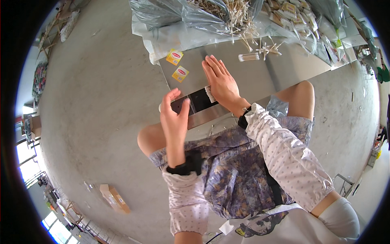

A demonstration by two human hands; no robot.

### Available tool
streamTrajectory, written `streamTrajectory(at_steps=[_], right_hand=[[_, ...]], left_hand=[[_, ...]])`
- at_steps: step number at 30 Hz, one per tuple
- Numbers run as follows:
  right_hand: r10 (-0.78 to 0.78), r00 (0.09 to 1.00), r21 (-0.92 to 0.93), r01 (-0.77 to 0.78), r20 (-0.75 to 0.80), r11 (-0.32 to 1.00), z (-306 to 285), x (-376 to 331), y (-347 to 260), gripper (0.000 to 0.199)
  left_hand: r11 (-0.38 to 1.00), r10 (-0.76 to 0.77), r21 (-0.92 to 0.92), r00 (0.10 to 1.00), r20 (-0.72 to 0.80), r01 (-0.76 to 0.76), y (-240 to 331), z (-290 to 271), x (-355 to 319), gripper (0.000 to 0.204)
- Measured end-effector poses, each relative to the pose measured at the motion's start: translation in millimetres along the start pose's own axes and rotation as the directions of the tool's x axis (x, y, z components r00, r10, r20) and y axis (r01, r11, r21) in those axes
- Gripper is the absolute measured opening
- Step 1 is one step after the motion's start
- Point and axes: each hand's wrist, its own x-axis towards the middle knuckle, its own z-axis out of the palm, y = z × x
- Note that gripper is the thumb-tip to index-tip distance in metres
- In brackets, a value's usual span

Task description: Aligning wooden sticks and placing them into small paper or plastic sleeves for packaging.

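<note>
My right hand (222, 84) lies flat with its fingers stretched out, over one end of a row of cotton swabs (209, 93). Those swabs rest side by side on a black strip (199, 101) along the near edge of the metal table (288, 67); the palm hides part of the row. At the strip's left end my left hand (174, 113) is curved, thumb and fingers apart, with nothing visibly gripped. Two small piles of yellow-and-white printed cards, a farther one (174, 57) and a nearer one (180, 74), lie beyond it.
A short row of cotton swabs (248, 57) lies beside loose ones (269, 49). Behind are a heap of swabs (239, 16) in clear plastic bags and a pile of small filled packets (290, 14). A cardboard box (115, 198) sits on the floor at the lower left.
</note>
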Motion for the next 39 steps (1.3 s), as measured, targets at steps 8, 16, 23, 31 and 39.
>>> streamTrajectory(at_steps=[8, 16, 23, 31, 39], right_hand=[[-0.023, 1.000, 0.010, 0.023, 0.017, 1.000, 12, 4, -39, 0.048], [-0.005, 1.000, 0.017, 0.005, 0.013, 1.000, 15, 4, -40, 0.050], [0.011, 0.999, 0.046, -0.013, 0.046, 0.999, 13, 4, -39, 0.051], [0.012, 0.998, 0.022, -0.013, 0.063, 1.000, 12, 4, -40, 0.052], [0.003, 0.998, 0.016, -0.004, 0.061, 1.000, 14, 4, -39, 0.052]], left_hand=[[0.835, 0.249, 0.412, 0.919, 0.306, -0.363, -23, -29, 8, 0.054], [0.807, 0.298, 0.381, 0.868, 0.396, -0.451, -19, -27, 25, 0.055], [0.802, 0.358, 0.334, 0.847, 0.393, -0.495, -23, -26, 26, 0.055], [0.803, 0.372, 0.308, 0.833, 0.410, -0.510, -16, -26, 25, 0.053], [0.769, 0.425, 0.317, 0.814, 0.396, -0.555, -20, -25, 25, 0.053]])
